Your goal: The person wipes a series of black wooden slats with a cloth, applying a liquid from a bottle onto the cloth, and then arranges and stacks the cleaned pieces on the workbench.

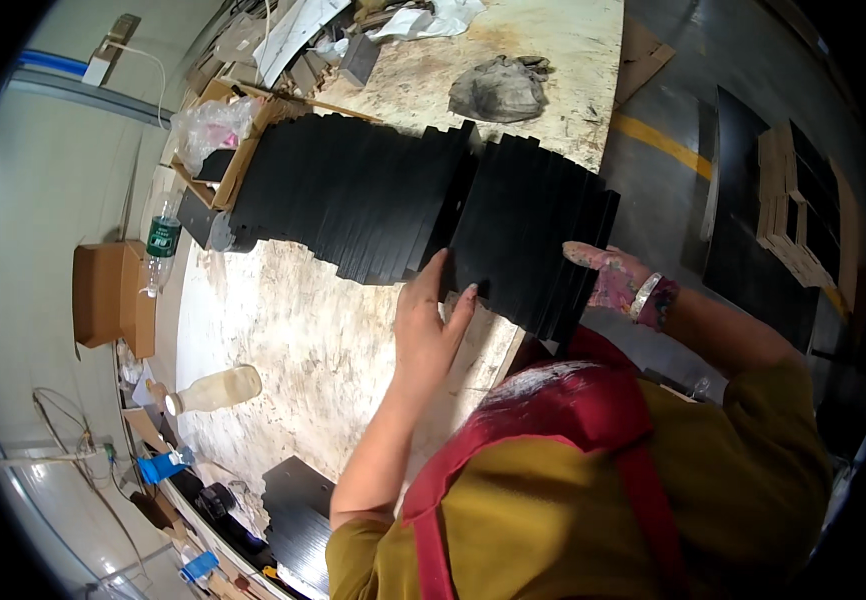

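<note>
A long row of thin black panels (pixel 353 200), standing packed face to face, lies across the worktable. A narrow gap parts it from a shorter block of black panels (pixel 523 220) on the right. My bare left hand (pixel 425 325) is at the block's near left corner, index finger at the gap and thumb against the near edge; its other fingers are mostly hidden. In a pink patterned glove, my right hand (pixel 618 275) grips the block's right end, which overhangs the table's edge. The thumb lies along the outer panels, and the remaining fingers are hard to see.
A grey rag (pixel 499 88) lies beyond the panels. At the left are an open carton (pixel 215 190) with plastic wrap, a green-labelled bottle (pixel 161 245) and a cloudy bottle (pixel 218 389). A dark plate (pixel 298 515) lies near me. Stacked panels (pixel 798 210) stand at the right.
</note>
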